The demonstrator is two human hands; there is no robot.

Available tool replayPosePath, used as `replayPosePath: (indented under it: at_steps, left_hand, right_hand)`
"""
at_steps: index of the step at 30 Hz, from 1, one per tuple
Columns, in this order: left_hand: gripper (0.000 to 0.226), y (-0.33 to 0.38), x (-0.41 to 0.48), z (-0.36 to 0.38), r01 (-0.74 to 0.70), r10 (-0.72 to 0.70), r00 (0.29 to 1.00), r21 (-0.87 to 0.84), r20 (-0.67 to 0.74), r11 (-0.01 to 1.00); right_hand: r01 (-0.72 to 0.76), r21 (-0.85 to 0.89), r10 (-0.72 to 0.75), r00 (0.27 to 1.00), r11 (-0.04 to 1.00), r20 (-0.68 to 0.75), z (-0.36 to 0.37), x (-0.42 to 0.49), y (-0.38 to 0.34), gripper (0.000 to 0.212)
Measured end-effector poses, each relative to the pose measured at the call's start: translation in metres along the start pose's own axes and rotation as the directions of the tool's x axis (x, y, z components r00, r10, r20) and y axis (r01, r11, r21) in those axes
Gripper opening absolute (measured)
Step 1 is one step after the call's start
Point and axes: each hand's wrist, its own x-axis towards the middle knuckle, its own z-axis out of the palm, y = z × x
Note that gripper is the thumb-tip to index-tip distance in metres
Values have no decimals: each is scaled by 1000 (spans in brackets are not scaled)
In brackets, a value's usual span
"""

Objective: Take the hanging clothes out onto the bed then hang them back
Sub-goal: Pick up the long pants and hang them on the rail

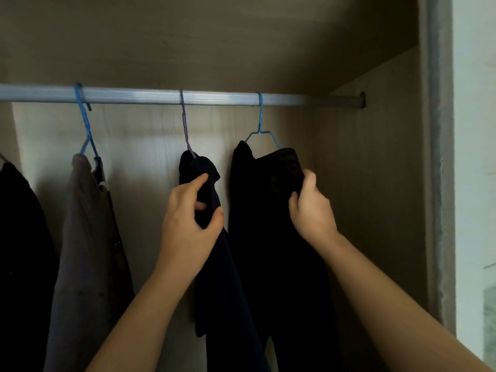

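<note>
A silver rail crosses the wardrobe near the top. A dark navy garment hangs from a purple hanger at the middle; my left hand grips its upper part just below the hanger. To its right a black garment hangs on a blue hanger, and my right hand holds its right shoulder. A grey-brown garment hangs on another blue hanger at the left. A black garment shows at the far left edge.
The wardrobe's right side wall stands close beside the black garment. Its frame and a pale wall lie further right. Bare rail shows between the hangers.
</note>
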Motion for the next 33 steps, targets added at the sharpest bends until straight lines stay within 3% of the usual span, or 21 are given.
replayPosePath:
  at_steps: [3,7,11,15,19,22,24,29,33]
  left_hand:
    - [56,-2,-4,6,11,-11,1000,-27,6,1000]
    - [59,0,-11,13,9,-8,1000,-44,12,999]
    - [62,1,-24,16,13,-14,1000,-48,-10,999]
    - [62,4,-41,23,37,-40,998,-58,-49,998]
    - [64,6,-63,30,73,-75,997,-85,-23,994]
    - [64,7,-78,33,93,-94,996,-75,-6,993]
    - [62,7,-87,35,110,-109,994,-80,12,991]
    - [53,1,-105,41,136,-133,990,-65,53,989]
    - [47,-3,-115,44,150,-148,986,-16,71,989]
  right_hand:
    - [36,-80,-30,996,996,80,3,-8,4,36]
    - [-52,-248,106,972,967,207,-5,-5,14,34]
    - [-67,-250,141,946,966,291,-27,-25,22,36]
    - [-34,-130,39,999,991,38,-51,-68,30,44]
    - [37,-152,-62,984,988,-164,-71,-115,42,33]
    - [212,-354,-305,923,911,-232,-77,-144,48,21]
    - [225,-403,-358,886,887,-294,-81,-159,56,19]
    - [-51,-391,-137,889,919,-436,-95,-181,84,34]
    - [-317,-334,194,915,888,-354,-103,-190,96,56]
